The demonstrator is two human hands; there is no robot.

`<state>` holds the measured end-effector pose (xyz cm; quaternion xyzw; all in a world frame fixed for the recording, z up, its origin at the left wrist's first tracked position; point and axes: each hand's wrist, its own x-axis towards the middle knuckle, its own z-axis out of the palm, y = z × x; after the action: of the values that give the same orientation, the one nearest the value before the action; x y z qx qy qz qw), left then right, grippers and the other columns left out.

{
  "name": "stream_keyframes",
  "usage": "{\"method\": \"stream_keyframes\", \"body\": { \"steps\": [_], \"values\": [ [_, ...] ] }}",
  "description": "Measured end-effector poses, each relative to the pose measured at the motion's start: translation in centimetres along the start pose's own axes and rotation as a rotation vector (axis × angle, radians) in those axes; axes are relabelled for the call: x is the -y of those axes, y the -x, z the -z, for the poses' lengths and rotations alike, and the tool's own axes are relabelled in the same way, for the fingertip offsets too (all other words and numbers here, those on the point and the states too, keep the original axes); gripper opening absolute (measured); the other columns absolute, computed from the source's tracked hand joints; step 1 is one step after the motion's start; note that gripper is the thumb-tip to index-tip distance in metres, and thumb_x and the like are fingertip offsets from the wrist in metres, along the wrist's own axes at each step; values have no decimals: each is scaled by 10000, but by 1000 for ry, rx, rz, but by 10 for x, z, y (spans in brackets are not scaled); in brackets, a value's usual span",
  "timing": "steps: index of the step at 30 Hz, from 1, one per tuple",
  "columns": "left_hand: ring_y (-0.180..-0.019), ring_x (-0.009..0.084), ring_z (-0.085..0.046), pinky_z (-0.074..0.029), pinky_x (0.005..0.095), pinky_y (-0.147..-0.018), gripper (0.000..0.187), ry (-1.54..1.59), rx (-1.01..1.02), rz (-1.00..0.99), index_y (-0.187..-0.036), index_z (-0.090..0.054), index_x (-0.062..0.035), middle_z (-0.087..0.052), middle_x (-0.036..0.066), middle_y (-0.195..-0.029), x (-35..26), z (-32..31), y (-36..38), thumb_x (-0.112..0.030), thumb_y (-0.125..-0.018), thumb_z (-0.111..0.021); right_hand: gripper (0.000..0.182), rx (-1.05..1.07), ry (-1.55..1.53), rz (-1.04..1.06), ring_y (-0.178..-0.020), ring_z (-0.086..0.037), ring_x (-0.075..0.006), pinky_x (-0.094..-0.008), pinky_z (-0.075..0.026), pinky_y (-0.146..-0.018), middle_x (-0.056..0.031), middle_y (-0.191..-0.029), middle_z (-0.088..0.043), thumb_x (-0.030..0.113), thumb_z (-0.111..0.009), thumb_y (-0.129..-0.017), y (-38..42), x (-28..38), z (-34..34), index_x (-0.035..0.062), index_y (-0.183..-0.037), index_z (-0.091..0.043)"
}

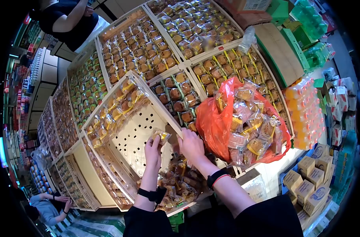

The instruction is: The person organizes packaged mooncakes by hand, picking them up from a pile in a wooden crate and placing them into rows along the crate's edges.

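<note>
My left hand (153,152) pinches a small cake in a clear wrapper (161,135) above the bare floor of a cream plastic crate (134,134). That crate has a perforated bottom, and wrapped cakes (116,107) fill its far left end. My right hand (191,147) is closed on the crate's right rim, its fingertips partly hidden. Just right of that hand, an open red plastic bag (214,128) is heaped with wrapped cakes (251,128). More packets (180,185) lie below my wrists, at the near end.
Several crates of packaged cakes (138,49) spread beyond and to the left. Orange drink bottles (302,110) and small cartons (308,185) stand on the right. One person (71,21) stands at the upper left, another (47,207) at the lower left.
</note>
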<state>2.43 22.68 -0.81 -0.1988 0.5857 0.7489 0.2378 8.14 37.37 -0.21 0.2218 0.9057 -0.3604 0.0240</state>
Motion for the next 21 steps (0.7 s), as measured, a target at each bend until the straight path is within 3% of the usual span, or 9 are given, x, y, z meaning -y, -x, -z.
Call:
{"method": "stream_keyframes", "body": {
  "steps": [4, 10, 16, 20, 21],
  "values": [
    [-929, 153, -591, -477, 306, -849, 282, 210, 4, 68, -1103, -526, -1, -598, 60, -1035, -3, -14, 1, -204, -918, -593, 245, -7, -3, 19, -884, -580, -304, -437, -497, -692, -117, -919, -582, 232, -579, -849, 2, -1, -1, 59, -1005, -503],
    [-1010, 155, -582, -462, 304, -898, 327, 170, 39, 58, -1177, -517, -21, -599, 62, -1109, -11, -27, 7, -274, -971, -495, 235, 24, -23, -12, -903, -570, -317, -453, -488, -718, -125, -930, -575, 235, -570, -853, 0, 0, 1, 58, -983, -489],
    [-958, 132, -589, -472, 285, -835, 286, 136, 40, -38, -1136, -551, -52, -611, 27, -1071, -2, -31, 10, -278, -982, -468, 235, -13, -34, 16, -880, -578, -314, -446, -494, -699, -123, -901, -572, 258, -563, -863, 1, -1, 0, 54, -953, -490],
    [-906, 104, -579, -474, 267, -803, 277, 121, -19, -95, -1133, -551, -49, -607, 6, -1018, -1, -36, 25, -268, -979, -482, 285, -22, -100, 11, -923, -565, -328, -454, -495, -723, -143, -962, -575, 280, -530, -889, 3, 1, 1, 43, -1048, -510],
    [-831, 77, -556, -462, 241, -757, 258, 139, -66, -123, -1095, -576, -32, -607, 1, -935, -4, -44, 31, -245, -972, -499, 313, -23, -187, 31, -949, -550, -342, -456, -474, -778, -161, -1006, -567, 265, -497, -909, 4, -1, 2, 22, -1107, -503]
  ]
}}
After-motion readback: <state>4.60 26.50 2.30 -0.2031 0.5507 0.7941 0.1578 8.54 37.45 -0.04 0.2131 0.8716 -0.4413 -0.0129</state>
